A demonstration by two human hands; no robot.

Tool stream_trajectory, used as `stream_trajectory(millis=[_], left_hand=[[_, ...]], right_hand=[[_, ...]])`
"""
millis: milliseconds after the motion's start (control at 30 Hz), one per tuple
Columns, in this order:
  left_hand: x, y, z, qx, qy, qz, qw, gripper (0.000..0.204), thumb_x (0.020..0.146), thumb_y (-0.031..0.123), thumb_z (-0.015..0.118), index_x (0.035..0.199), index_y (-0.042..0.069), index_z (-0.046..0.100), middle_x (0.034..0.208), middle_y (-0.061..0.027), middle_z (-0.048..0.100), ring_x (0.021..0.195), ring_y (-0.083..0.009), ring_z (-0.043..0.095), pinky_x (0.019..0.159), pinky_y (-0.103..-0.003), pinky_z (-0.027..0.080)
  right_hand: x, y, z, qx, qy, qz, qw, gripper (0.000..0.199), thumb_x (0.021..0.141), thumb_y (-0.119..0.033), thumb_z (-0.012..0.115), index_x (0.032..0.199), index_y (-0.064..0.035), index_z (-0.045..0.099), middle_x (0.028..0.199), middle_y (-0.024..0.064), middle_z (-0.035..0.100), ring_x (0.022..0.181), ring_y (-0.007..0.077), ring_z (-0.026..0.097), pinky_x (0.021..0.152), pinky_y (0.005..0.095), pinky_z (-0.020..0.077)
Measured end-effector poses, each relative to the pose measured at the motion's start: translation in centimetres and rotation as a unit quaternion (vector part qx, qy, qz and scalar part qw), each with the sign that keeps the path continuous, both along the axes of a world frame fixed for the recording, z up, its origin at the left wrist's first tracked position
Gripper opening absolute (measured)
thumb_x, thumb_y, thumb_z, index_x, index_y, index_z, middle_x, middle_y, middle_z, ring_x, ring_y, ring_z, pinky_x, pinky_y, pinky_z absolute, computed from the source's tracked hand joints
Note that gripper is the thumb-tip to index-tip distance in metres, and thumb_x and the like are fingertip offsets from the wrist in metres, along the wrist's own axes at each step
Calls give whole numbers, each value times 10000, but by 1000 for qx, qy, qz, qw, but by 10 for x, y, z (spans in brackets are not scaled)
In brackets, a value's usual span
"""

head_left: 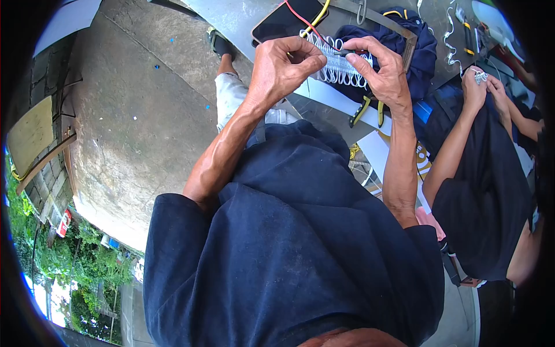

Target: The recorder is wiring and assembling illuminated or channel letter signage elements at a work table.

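Both my hands are raised over a clear strip lined with white wire loops [341, 75] at the top of the view. My left hand [283, 66] is closed in a pinch at the strip's left end; what lies between its fingertips is too small to make out. Between the thumb and forefinger of my right hand [384, 72] is a slim black cable end [343, 52], held just above the strip. A red wire [298, 16] and a yellow wire [317, 22] run down from the top edge toward my fingers.
A dark phone [286, 23] lies beyond my left hand. Behind my right hand are a metal frame [409, 49] and dark blue cloth [425, 58]. Yellow-handled pliers [359, 111] lie below the strip. At right, another person's hands [477, 87] hold white wire.
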State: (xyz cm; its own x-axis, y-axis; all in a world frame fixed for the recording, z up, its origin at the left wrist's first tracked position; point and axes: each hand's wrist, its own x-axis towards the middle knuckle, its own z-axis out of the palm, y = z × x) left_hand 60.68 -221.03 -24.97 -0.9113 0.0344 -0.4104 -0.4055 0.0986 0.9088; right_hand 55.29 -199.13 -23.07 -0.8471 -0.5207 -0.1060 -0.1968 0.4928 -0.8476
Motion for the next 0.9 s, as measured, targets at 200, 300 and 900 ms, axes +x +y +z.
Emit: stream_trajectory(millis=[200, 300, 900], left_hand=[[-1, -1, 0, 0, 1, -3, 1000, 194, 806, 167, 777, 895, -5, 762, 738, -89, 733, 677, -119, 696, 628, -261, 549], [-1, -1, -1, 2, 2, -4, 1000, 197, 805, 168, 778, 893, -7, 762, 739, -93, 735, 675, -125, 701, 631, -262, 554], [1, -1, -5, 40, 36, -8, 999, 196, 840, 162, 774, 921, -15, 753, 765, -89, 727, 703, -109, 674, 639, -264, 537]], right_hand=[[0, 0, 1, 6, -6, 0, 1000, 195, 882, -100, 723, 1054, -14, 690, 936, 70, 692, 884, 163, 668, 805, 288, 514], [-1, 0, 1, 7, -4, 3, 1000, 195, 883, -103, 722, 1055, -16, 692, 939, 71, 694, 890, 163, 671, 813, 292, 514], [1, 10, -14, 64, -14, -105, 992, 277, 918, -150, 686, 1181, -75, 639, 888, 54, 694, 845, 198, 669, 808, 339, 505]])
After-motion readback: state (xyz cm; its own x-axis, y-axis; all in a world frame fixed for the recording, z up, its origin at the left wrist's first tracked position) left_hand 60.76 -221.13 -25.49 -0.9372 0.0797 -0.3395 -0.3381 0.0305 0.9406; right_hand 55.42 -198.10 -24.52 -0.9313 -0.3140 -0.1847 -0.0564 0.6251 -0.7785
